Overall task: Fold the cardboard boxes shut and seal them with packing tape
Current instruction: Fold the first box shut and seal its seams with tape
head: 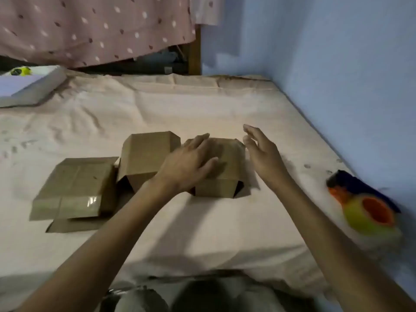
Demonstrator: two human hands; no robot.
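Observation:
Three brown cardboard boxes stand in a row on the bed. The right box (227, 188) lies under my left hand (191, 163), whose straight fingers rest flat on its top. My right hand (261, 152) hovers open just beside that box's right edge, apart from it. The middle box (144, 158) stands upright with its flaps folded over. The left box (74, 188) is shut and shows a shiny strip of clear tape on its front. A tape dispenser (364, 206) with an orange core, a yellow-green roll and a dark blue handle lies at the right, blurred.
A flat piece of cardboard (72, 225) pokes out under the left box. A pale sheet (202, 104) covers the bed. A white flat box (29, 86) sits at the far left. A blue wall (337, 64) borders the bed's right side; a dotted pink cloth (90, 25) hangs behind.

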